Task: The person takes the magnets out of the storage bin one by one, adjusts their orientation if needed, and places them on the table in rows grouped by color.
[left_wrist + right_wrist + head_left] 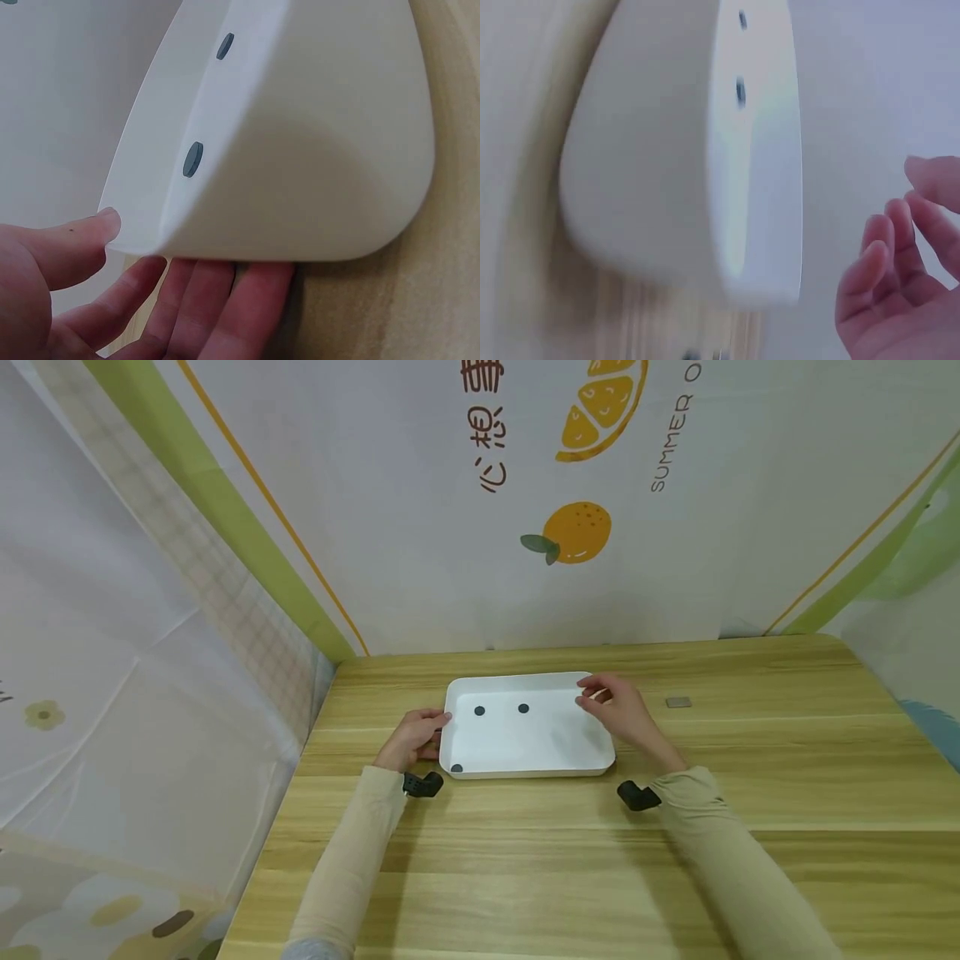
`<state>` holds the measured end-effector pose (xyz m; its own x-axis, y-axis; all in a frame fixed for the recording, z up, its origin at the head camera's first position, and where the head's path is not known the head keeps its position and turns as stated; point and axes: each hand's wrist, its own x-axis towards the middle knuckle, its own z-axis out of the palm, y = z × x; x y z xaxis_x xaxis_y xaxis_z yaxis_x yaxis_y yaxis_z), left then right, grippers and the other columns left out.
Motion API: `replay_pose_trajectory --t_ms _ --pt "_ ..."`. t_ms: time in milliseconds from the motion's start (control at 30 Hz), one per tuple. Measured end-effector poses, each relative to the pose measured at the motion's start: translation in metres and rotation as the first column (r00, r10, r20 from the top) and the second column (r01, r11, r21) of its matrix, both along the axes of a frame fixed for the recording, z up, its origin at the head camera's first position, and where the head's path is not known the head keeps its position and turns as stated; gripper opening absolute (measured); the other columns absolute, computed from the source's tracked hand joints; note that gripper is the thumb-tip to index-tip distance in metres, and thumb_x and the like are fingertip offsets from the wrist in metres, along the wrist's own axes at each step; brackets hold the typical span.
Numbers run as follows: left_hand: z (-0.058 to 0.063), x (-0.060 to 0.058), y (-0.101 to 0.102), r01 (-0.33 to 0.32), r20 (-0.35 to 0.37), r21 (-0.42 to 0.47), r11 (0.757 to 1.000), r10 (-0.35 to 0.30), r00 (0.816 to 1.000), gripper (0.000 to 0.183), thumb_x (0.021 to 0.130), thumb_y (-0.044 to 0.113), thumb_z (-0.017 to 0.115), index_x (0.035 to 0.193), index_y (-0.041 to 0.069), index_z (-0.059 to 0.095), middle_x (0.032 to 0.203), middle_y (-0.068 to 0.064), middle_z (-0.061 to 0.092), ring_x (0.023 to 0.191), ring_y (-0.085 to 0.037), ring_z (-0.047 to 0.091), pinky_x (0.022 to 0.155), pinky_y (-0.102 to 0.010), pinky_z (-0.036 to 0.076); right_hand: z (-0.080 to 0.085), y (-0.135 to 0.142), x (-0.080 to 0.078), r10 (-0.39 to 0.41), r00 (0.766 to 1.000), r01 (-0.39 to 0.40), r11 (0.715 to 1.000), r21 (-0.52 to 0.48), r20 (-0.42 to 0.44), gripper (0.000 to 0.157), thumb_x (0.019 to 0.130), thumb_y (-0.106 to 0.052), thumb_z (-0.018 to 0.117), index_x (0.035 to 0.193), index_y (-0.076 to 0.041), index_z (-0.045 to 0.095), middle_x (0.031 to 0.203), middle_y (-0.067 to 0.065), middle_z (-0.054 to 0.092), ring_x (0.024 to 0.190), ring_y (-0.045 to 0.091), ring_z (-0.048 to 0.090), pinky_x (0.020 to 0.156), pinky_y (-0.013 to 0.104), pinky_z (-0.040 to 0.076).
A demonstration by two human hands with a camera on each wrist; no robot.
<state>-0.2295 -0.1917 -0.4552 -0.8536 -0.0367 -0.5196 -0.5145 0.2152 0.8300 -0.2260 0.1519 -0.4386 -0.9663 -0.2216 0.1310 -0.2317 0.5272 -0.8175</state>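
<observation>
A white rectangular tray (pixel 540 739) with rounded corners is at the far middle of the wooden table. Inside it are small dark round discs: two toward the back (pixel 480 711) and one partly hidden at the front left corner (pixel 457 768). My left hand (pixel 414 739) grips the tray's left end, thumb at the rim and fingers (pixel 202 300) against the outside or underside. Over the tray's right end is my right hand (pixel 618 710), its fingers loosely bent. The right wrist view shows nothing between those fingers (pixel 862 277), apart from the tray.
To the right of the tray, a small flat grey rectangular piece (pixel 678 702) lies on the wooden table (pixel 510 860). Behind the table hangs a printed white cloth (pixel 420 543), with another cloth (pixel 150 693) on the left. A dark camera (pixel 639 795) sits at the right wrist.
</observation>
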Motion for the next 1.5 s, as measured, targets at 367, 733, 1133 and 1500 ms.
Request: replay_pose_trajectory --t_ms 367,733,1133,1500 --pt "-0.001 0.000 0.002 -0.002 -0.001 0.015 1.000 0.002 1.000 0.044 0.100 0.023 0.054 0.138 0.003 0.047 0.110 -0.013 0.062 0.077 -0.016 0.065 0.068 -0.035 0.059 -0.015 -0.075 0.008 0.208 0.974 -0.207 0.978 -0.015 0.093 0.023 0.090 -0.018 0.067 0.108 -0.002 0.066 0.097 0.010 0.066 0.082 0.018 0.058 0.072 0.028 0.047" --pt "0.000 0.003 0.000 0.006 -0.012 0.029 1.000 -0.006 1.000 0.045 0.100 0.023 0.054 0.138 0.001 0.046 0.115 -0.016 0.063 0.081 -0.017 0.067 0.071 -0.037 0.060 -0.031 -0.137 0.013 0.315 0.945 -0.323 0.941 0.096 0.089 0.015 0.085 -0.017 0.072 0.095 -0.007 0.067 0.087 0.003 0.066 0.074 0.010 0.056 0.069 0.023 0.046" --pt "0.000 0.003 -0.002 0.040 -0.035 0.064 0.997 -0.038 0.999 0.043 0.100 0.022 0.052 0.136 0.000 0.048 0.106 -0.013 0.065 0.079 -0.015 0.067 0.065 -0.032 0.059 -0.038 -0.171 0.014 0.327 0.938 -0.347 0.895 0.282 0.115 0.023 0.080 -0.028 0.078 0.088 -0.011 0.066 0.082 -0.001 0.066 0.076 0.010 0.056 0.071 0.023 0.046" --pt "0.000 0.002 -0.002 0.034 -0.030 0.067 0.997 -0.032 0.999 0.042 0.101 0.022 0.052 0.136 0.000 0.048 0.108 -0.013 0.066 0.083 -0.016 0.067 0.067 -0.035 0.059 -0.037 -0.181 0.014 0.218 0.964 -0.260 0.882 0.394 0.150 0.029 0.076 -0.037 0.081 0.085 -0.015 0.064 0.081 -0.002 0.063 0.075 0.013 0.055 0.064 0.027 0.044"
